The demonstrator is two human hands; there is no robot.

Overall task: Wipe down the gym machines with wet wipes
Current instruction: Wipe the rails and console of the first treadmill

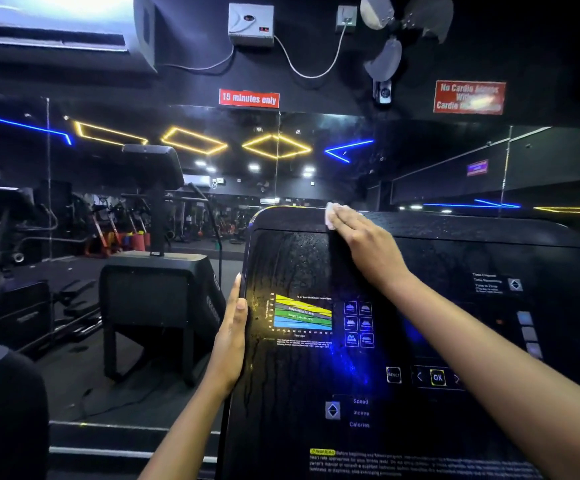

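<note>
A black treadmill console [420, 306] fills the lower right, its glossy face streaked with wet drops on the left part. My right hand [364, 244] lies flat on the console's upper edge and presses a white wet wipe [330, 216] under its straight fingers; only the wipe's left end shows past the fingertips. My left hand [233, 334] rests with straight fingers along the console's left side edge, thumb on the front face beside a coloured heart-rate chart [300, 315].
A wall mirror [177, 174] stands right behind the console and reflects the gym. Another black machine [157, 282] stands to the left on the floor, with a further dark machine at the bottom left corner. Signs, a wall box with cables and a fan [395, 36] hang above.
</note>
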